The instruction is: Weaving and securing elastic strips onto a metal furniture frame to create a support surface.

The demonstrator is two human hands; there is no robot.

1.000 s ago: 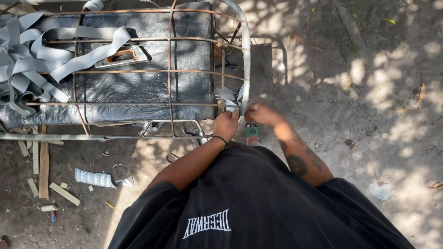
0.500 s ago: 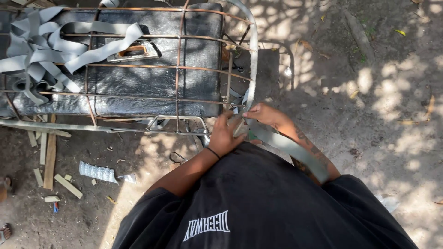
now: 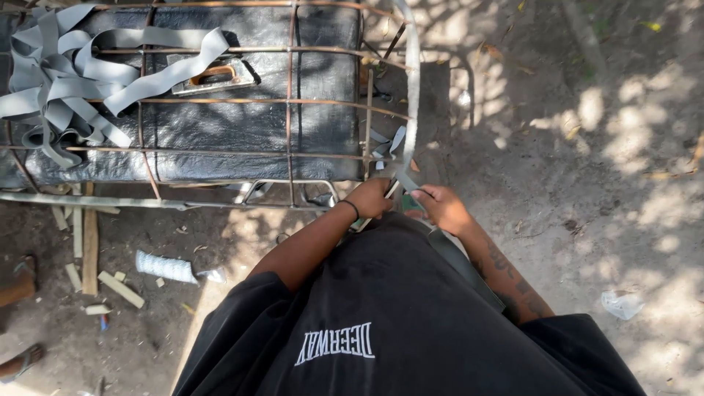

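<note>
Two hands meet just past the hem of the black shirt (image 3: 396,323), low at the near corner of a rusty metal frame (image 3: 290,103). Both close on the same thing: a grey strap (image 3: 458,260), a flat band that runs from behind the right forearm, up past the wrist, and on to the frame's corner.

At the hands the strap's long axis is diagonal, from lower right up toward upper left. From there it turns and climbs nearly straight away from the body along the frame's curved end bar (image 3: 414,88).

Nearer the strap's free length is the right hand (image 3: 440,207). Its fingers are curled in tight, pinching the band where it comes off the forearm. Beside it, almost touching, the left hand (image 3: 370,198) is closed too, gripping at the corner where strap and bar meet; whether it holds the strap alone or the bar as well, I cannot tell. A dark band (image 3: 350,209) circles the left wrist.

So the work lies straight ahead of the hands and a little up, with the strap taut between the two grips.

Beyond them, inside the frame, sits a black cushion (image 3: 242,125) with a small metal tool with an orange handle (image 3: 214,76) on top. Farther left, a loose heap of grey strapping (image 3: 66,81) spills over the frame's far corner. Wood offcuts (image 3: 92,249) lie on the dirt to the left, well apart from the hands.
</note>
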